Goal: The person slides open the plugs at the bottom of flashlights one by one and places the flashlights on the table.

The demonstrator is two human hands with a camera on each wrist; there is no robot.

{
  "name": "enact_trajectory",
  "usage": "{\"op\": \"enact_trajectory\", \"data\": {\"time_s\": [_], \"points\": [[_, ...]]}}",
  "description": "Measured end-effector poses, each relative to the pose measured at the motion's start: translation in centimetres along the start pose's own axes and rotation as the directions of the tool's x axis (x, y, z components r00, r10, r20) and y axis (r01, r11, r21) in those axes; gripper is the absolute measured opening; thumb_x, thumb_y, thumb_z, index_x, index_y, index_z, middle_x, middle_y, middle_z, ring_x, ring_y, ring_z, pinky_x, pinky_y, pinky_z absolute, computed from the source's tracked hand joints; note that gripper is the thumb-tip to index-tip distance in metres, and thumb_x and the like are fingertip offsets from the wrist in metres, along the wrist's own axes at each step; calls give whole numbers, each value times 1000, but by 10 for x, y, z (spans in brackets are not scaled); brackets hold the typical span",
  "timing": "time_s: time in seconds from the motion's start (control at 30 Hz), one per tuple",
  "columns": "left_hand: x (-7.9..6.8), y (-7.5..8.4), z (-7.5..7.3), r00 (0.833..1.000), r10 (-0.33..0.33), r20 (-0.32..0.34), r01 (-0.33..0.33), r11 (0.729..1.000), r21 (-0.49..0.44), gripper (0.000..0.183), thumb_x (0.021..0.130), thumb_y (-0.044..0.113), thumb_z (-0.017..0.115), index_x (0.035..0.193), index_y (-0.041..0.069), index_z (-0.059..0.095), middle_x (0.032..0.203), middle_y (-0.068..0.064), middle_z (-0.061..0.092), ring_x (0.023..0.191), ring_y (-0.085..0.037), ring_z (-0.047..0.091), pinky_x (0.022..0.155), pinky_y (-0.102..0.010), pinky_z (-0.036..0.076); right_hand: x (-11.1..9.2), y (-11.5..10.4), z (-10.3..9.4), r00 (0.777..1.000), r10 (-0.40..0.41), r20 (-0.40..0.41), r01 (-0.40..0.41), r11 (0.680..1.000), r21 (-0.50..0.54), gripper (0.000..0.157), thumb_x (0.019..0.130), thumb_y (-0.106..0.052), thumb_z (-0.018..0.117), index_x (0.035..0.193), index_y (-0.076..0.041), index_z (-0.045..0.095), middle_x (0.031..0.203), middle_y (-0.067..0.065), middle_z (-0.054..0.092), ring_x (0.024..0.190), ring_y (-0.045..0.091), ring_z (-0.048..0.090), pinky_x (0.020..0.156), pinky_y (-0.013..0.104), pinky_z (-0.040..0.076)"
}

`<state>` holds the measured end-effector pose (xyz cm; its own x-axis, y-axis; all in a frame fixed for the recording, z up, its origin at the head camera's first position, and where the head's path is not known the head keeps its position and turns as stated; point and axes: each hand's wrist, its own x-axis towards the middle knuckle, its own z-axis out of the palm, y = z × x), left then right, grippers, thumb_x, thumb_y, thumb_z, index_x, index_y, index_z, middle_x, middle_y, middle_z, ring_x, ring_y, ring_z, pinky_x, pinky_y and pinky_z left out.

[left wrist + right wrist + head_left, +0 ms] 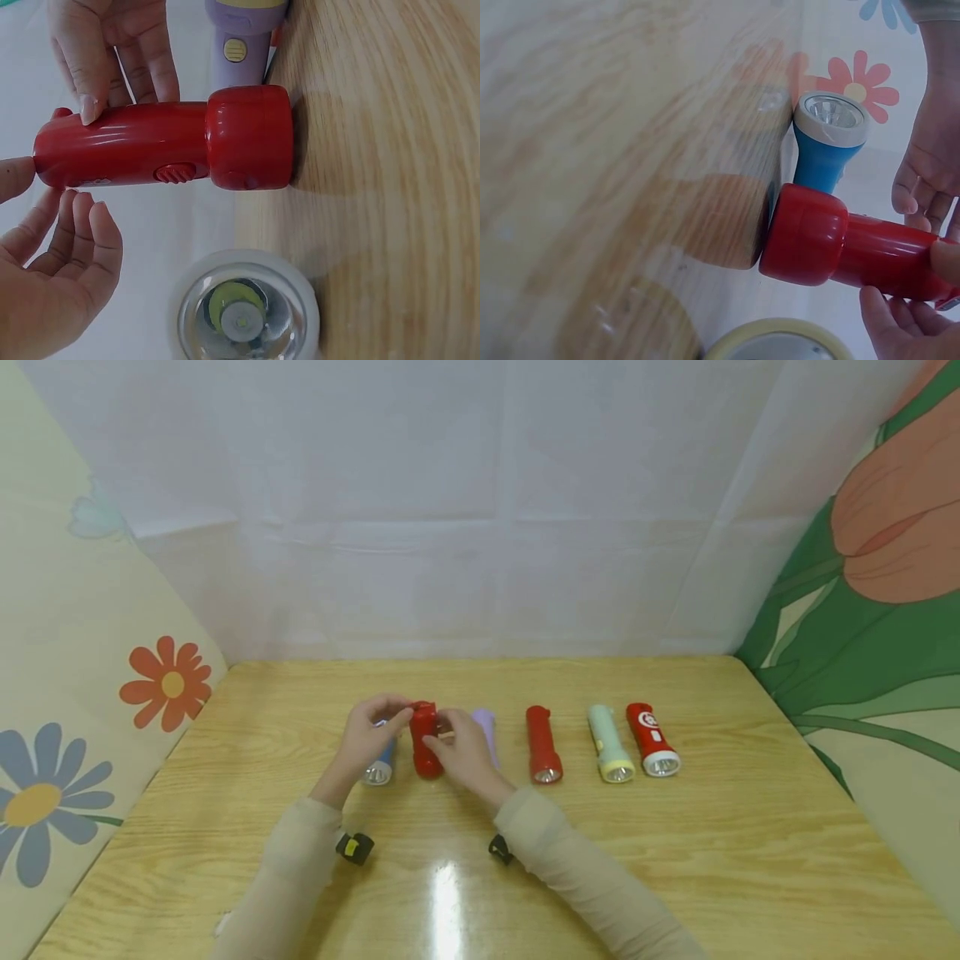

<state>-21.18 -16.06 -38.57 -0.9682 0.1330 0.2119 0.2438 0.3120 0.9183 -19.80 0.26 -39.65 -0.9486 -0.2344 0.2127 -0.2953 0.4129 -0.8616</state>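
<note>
A red flashlight stands upright on the table, its wide head down against the wood. My left hand pinches it near the tail end at the top, from the left. From the right, my right hand grips the barrel, with the thumb on the near side. A ribbed switch shows on the barrel in the left wrist view. Close by on the left is a blue flashlight with a white head, partly behind my left hand. A purple flashlight lies to the right, partly hidden by my right hand.
Farther right lie another red flashlight, a mint-green one with a yellow rim, and a red one with a white head. They rest on a wooden table backed by a white cloth.
</note>
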Motion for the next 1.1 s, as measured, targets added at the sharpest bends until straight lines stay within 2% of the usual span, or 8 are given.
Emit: {"op": "enact_trajectory", "data": {"time_s": [0.1, 0.2, 0.43, 0.6, 0.77, 0.93, 1.1], "points": [[-1, -1, 0, 1000, 8, 0, -8, 1000, -18, 20, 89, 9, 58, 104, -4, 61, 93, -18, 63, 81, -28, 58, 64, -25, 50, -1, 0, -1, 1000, -8, 4, 8, 1000, -4, 33, 84, -3, 64, 115, 4, 54, 107, 14, 58, 98, 24, 57, 78, 21, 51], [-3, 0, 0, 1000, 5, 15, -4, 999, -36, 20, 89, 8, 58, 104, -5, 60, 87, -19, 62, 78, -36, 57, 64, -30, 51, -1, 1, -1, 1000, -14, 8, 14, 1000, -9, 33, 84, -3, 64, 114, 4, 54, 107, 15, 58, 99, 24, 57, 78, 21, 51], [-5, 0, 1, 1000, 4, 27, -3, 999, -40, 18, 89, 5, 57, 103, -4, 60, 77, -15, 60, 64, -13, 54, 61, -29, 50, -3, 3, -2, 1000, -20, 13, 20, 1000, -4, 32, 83, -3, 65, 112, 4, 54, 106, 15, 59, 98, 24, 58, 78, 20, 51], [-6, 1, 2, 1000, -6, 23, 6, 1000, -28, 18, 89, 5, 57, 104, -4, 60, 78, -14, 61, 64, -13, 54, 62, -31, 50, -3, 3, -2, 1000, -11, 7, 11, 1000, 0, 32, 83, -4, 66, 112, 4, 55, 106, 14, 59, 98, 24, 58, 78, 21, 51], [-6, 4, 3, 1000, -13, 20, 13, 1000, -10, 17, 89, 5, 56, 103, -5, 60, 78, -16, 61, 63, -13, 53, 60, -27, 49, -1, 3, -4, 1000, 8, 11, -8, 1000, 19, 32, 82, -4, 68, 111, 3, 56, 105, 14, 61, 96, 24, 59, 78, 22, 51], [-3, 6, 3, 1000, -22, 20, 22, 1000, 16, 18, 90, 8, 56, 101, -5, 60, 78, -17, 61, 63, -13, 53, 58, -24, 47, 0, 5, -6, 1000, -15, 10, 14, 999, 31, 33, 80, -3, 69, 110, 4, 57, 103, 15, 62, 94, 25, 60, 77, 24, 52], [-3, 13, 5, 998, -70, -6, 70, 997, 27, 19, 90, 11, 57, 99, -5, 61, 76, -11, 62, 64, -15, 55, 59, -25, 48, 1, 7, -6, 999, -41, 12, 40, 999, 32, 33, 79, -3, 70, 108, 4, 57, 102, 16, 62, 93, 26, 60, 76, 24, 53]]}}
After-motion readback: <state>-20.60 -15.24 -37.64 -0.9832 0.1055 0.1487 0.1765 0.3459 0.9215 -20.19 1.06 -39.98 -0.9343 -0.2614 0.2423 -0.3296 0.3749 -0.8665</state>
